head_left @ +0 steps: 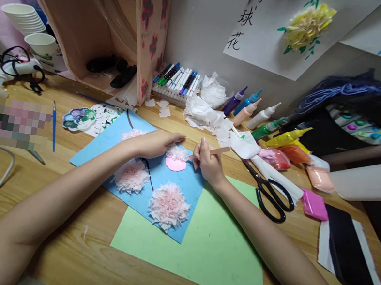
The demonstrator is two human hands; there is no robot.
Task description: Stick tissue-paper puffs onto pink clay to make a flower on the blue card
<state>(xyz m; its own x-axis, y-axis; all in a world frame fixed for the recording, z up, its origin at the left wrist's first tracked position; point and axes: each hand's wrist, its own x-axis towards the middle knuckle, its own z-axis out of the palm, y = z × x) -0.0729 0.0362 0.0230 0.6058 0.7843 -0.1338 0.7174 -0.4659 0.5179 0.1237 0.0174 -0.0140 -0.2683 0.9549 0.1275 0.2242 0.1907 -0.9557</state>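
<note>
A blue sheet (100,151) bears several fluffy pale pink tissue-paper flowers (169,206) and dark painted stems. Near its upper right lies a round pink patch of clay (175,165), its far half covered with white-pink tissue tufts. My left hand (155,143) rests on the sheet just left of this patch, fingers stretched out, the far side of the hand hidden. Pinched in my right hand (208,161) is a thin brown wooden-looking stick (221,151), its tip pointing at the patch's right edge. Beneath the blue sheet lies a light green sheet (199,262).
Black-handled scissors (275,196) lie right of my right hand. Behind are crumpled tissue (201,111), paint bottles (250,114) and markers (182,81). Bags of coloured clay (314,204) and a black phone (352,249) sit at right. A paintbrush (54,126) and white cable (3,178) lie at left.
</note>
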